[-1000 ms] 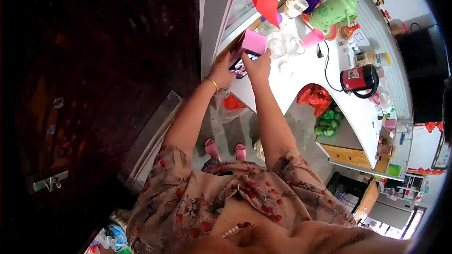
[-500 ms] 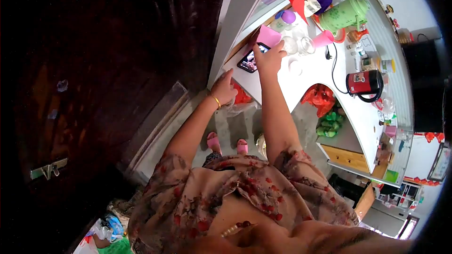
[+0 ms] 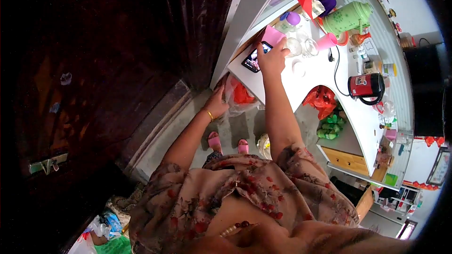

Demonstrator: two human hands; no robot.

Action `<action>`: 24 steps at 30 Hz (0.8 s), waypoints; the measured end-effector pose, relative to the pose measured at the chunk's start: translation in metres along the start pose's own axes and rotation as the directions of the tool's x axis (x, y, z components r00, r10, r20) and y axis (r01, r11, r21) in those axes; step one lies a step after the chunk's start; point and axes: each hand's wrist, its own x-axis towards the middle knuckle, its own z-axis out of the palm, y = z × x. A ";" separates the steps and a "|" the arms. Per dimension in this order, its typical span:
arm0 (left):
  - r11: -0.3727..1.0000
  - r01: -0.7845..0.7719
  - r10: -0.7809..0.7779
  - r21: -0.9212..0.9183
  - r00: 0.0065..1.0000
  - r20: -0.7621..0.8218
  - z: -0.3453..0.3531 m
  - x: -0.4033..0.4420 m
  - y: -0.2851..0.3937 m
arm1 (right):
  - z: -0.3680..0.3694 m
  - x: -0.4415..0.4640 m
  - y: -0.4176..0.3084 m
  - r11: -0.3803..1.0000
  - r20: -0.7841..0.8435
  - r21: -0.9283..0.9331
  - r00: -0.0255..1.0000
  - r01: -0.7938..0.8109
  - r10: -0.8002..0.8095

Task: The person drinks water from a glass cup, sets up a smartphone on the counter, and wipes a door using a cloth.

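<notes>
Thumb apart from fingers, the right hand [image 3: 273, 60] is over a white table [image 3: 313, 73]; whether it pinches anything is unclear. The left hand [image 3: 216, 102], grip also unclear, is beside a plastic bag [image 3: 236, 106]. By a pink box [image 3: 273, 35], a phone [image 3: 253, 62] sits at the right thumb.

Phone [image 3: 251, 64] against right hand [image 3: 273, 59] at left end of counter [image 3: 284, 93], kettle [image 3: 365, 88] farther right — thermos [image 3: 346, 18] toward the back

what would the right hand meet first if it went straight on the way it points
Probably the pink box, just past the phone by the right hand; depth is unclear, so it might pass above it.
</notes>
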 end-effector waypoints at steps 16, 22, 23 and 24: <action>0.963 0.266 -0.267 0.030 0.962 0.049 -0.015 -0.073 -0.079 | -0.032 -0.034 0.079 0.850 0.184 0.011 0.835 0.526 -0.519; 0.921 0.386 -0.387 0.050 0.921 0.035 -0.018 -0.123 -0.105 | -0.011 -0.042 0.087 0.758 0.389 -0.111 0.730 0.643 -0.563; 0.910 0.408 -0.411 0.068 0.911 0.032 -0.018 -0.131 -0.108 | -0.009 -0.041 0.087 0.742 0.395 -0.121 0.717 0.660 -0.574; 0.906 0.413 -0.416 0.093 0.909 0.021 -0.017 -0.139 -0.111 | -0.008 -0.040 0.087 0.734 0.390 -0.130 0.715 0.667 -0.581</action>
